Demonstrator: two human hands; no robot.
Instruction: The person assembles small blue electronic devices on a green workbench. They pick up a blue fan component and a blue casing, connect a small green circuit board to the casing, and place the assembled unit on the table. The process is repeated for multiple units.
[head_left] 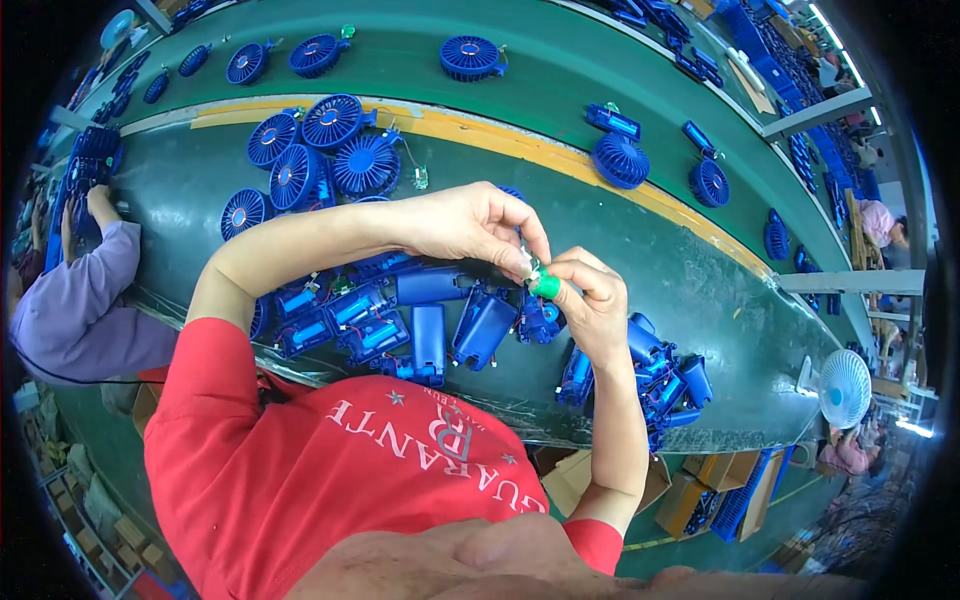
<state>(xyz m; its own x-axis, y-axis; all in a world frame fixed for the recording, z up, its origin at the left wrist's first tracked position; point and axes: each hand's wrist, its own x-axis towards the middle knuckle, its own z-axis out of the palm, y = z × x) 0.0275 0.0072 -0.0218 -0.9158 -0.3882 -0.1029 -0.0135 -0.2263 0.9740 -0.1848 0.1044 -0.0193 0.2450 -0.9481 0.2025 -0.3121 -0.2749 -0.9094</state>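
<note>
Pinching grip: right hand (598, 300) holds a small green piece (546, 285), left hand (475, 228) a pale bit (530, 261) beside it, too small to name; paired, seemingly, for steadiness above the bench (720, 300).
Near casings (428, 338): blue, heaped within reach.
Far belt (400, 62): blue fans (470, 57), spaced apart.

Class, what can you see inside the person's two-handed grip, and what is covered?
A green piece and a small pale part show between the left hand and right hand. The fingers cover the rest, so both full shapes are hidden.
</note>
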